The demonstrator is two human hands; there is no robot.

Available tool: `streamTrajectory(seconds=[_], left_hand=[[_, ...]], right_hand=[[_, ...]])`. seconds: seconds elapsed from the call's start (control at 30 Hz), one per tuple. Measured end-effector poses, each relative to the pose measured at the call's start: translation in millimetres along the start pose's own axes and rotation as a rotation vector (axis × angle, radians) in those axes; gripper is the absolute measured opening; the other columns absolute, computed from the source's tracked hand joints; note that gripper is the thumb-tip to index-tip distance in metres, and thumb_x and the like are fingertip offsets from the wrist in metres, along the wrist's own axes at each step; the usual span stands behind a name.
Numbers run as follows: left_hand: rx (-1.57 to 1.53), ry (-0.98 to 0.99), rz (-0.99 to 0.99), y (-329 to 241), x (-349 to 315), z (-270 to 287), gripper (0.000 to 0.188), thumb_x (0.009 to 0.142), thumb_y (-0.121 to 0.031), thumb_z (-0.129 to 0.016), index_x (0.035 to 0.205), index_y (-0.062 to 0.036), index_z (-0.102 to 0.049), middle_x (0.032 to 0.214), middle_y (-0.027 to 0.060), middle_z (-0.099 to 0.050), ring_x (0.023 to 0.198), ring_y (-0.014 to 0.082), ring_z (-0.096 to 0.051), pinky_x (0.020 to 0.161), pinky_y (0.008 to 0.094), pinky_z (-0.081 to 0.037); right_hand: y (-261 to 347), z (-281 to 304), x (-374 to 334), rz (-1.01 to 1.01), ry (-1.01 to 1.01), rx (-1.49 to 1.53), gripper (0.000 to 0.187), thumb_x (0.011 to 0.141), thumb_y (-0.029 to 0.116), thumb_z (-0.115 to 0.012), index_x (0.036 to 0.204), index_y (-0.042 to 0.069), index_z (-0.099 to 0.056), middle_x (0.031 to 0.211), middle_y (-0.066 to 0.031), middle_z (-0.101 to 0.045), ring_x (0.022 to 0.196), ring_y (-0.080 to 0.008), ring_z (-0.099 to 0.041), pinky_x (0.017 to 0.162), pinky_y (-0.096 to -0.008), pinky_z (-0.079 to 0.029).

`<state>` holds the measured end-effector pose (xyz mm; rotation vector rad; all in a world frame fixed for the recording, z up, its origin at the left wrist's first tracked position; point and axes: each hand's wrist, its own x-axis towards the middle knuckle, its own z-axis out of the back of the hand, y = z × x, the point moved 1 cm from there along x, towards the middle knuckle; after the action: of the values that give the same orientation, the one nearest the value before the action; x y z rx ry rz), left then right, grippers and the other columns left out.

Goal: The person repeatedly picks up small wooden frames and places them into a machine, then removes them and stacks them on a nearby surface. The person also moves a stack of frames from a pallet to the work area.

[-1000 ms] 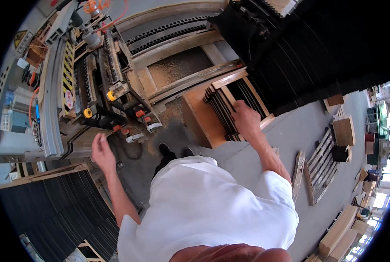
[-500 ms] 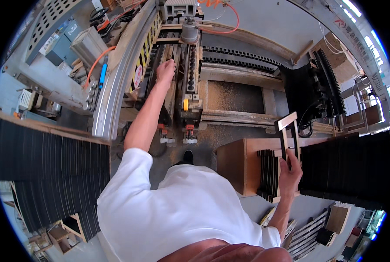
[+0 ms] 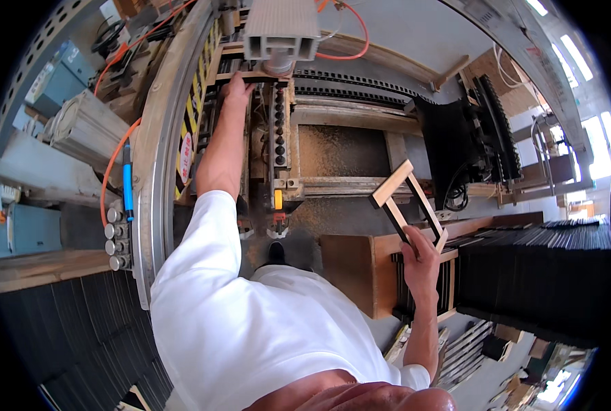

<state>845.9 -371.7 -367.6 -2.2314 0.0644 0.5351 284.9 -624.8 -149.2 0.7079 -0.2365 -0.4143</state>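
My left hand (image 3: 235, 90) reaches far into the machine at the upper middle. Its fingers close around the near bar of a small wooden frame (image 3: 259, 77), dark on its side, which lies beneath a grey cylinder (image 3: 278, 63). At the right, my right hand (image 3: 420, 255) grips a second rectangular frame (image 3: 392, 183) by one long side. That frame is pale wood with black sides and is tilted up. Beneath it, more such frames (image 3: 452, 282) stand stacked beside a brown wooden box (image 3: 350, 264).
A metal rail with a yellow-black striped strip (image 3: 197, 103) runs along the machine's left. Sawdust covers the bed (image 3: 333, 151). Black chain tracks (image 3: 360, 94) cross behind. Tall stacks of black-edged pieces (image 3: 535, 274) stand at right and lower left (image 3: 79, 335).
My left hand has moved forward and left, from a loose fist onto the frame in the machine. My right hand has lifted and tilted its frame. The view has shifted.
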Motion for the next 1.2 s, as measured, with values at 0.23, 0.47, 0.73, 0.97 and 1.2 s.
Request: streamTrajectory(seconds=[0.23, 0.47, 0.73, 0.97, 1.2], left_hand=[[-0.075, 0.048, 0.117, 23, -133, 45, 0.031, 0.091, -0.011, -0.059, 0.116, 0.0024, -0.048, 0.114, 0.0188, -0.053, 0.108, 0.0327, -0.054, 0.091, 0.049, -0.052], [-0.082, 0.402, 0.142, 25, -236, 105, 0.029, 0.083, -0.005, -0.054, 0.112, -0.0038, -0.057, 0.102, 0.008, -0.064, 0.102, 0.0227, -0.06, 0.092, 0.0394, -0.046], [-0.281, 0.364, 0.076, 43, -254, 102, 0.022, 0.09, -0.007, -0.054, 0.112, -0.0043, -0.055, 0.106, 0.0096, -0.062, 0.099, 0.0228, -0.06, 0.093, 0.0408, -0.046], [-0.091, 0.077, -0.115, 46, -307, 101, 0.024, 0.095, -0.005, -0.051, 0.118, -0.0004, -0.049, 0.116, 0.0134, -0.056, 0.109, 0.0258, -0.056, 0.101, 0.0419, -0.044], [0.015, -0.074, -0.154, 36, -428, 164, 0.034, 0.095, -0.004, -0.049, 0.129, -0.0009, -0.045, 0.122, 0.0149, -0.056, 0.117, 0.0271, -0.054, 0.102, 0.0412, -0.044]], right_hand=[[38, -75, 106, 0.558, 0.056, -0.061, 0.03, 0.076, -0.004, -0.063, 0.105, 0.004, -0.064, 0.106, -0.0137, -0.065, 0.095, -0.0353, -0.059, 0.081, -0.0407, -0.048], [101, -210, 194, 0.927, 0.25, -0.005, 0.032, 0.074, 0.0, -0.062, 0.105, 0.007, -0.064, 0.098, -0.0113, -0.066, 0.092, -0.0335, -0.059, 0.082, -0.0426, -0.048], [89, -258, 212, 1.066, 0.274, -0.091, 0.031, 0.074, 0.007, -0.066, 0.105, 0.01, -0.064, 0.095, -0.0119, -0.066, 0.091, -0.0329, -0.061, 0.081, -0.0423, -0.048], [80, -268, 231, 0.962, 0.295, 0.134, 0.033, 0.074, 0.002, -0.067, 0.106, 0.007, -0.063, 0.098, -0.0172, -0.066, 0.093, -0.0369, -0.061, 0.081, -0.0442, -0.048], [103, -311, 254, 1.017, 0.252, 0.177, 0.031, 0.074, 0.001, -0.062, 0.105, 0.004, -0.06, 0.094, -0.0181, -0.065, 0.09, -0.0376, -0.06, 0.081, -0.0466, -0.046]])
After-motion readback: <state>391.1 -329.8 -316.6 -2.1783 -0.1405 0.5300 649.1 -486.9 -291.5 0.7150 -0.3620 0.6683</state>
